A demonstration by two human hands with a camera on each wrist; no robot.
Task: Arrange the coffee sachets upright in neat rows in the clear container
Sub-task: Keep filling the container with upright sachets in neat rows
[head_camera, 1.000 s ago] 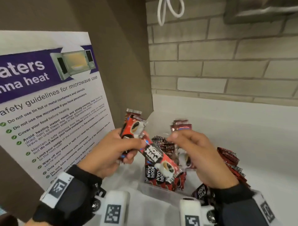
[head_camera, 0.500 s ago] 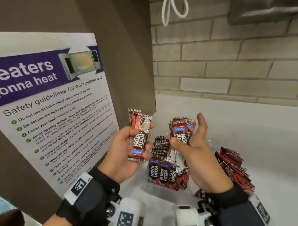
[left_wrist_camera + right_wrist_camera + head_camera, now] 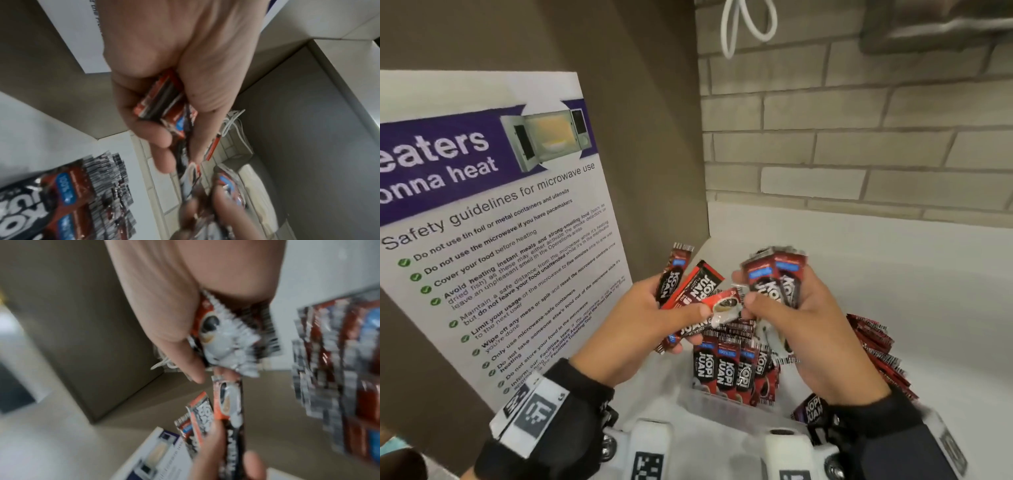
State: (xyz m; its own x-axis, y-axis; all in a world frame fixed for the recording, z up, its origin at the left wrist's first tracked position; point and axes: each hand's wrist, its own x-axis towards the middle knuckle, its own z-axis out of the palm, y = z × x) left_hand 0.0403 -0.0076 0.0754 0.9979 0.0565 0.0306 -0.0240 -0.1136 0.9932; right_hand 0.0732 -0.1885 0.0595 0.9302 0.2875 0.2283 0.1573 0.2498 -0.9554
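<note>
Fingers of both hands seemingly curl round sachets.

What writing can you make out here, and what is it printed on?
"KOPI JUAN": coffee sachets standing in the clear container.
"100%": their blue tags.
"eaters", "onna heat" (cut off): poster banner.
"Safety guidelines for microwave use": poster heading.
"Cover your food before heating": one bullet.
Lowest poster lines: too small.

Coffee sachets between the fingers: red and black, white lettering, blue label, white cup print, striped black-and-white crimped ends. Poster beyond the left fingers: white, purple banner, green ticks. Brick wall: grey-beige. Desk: white.
</note>
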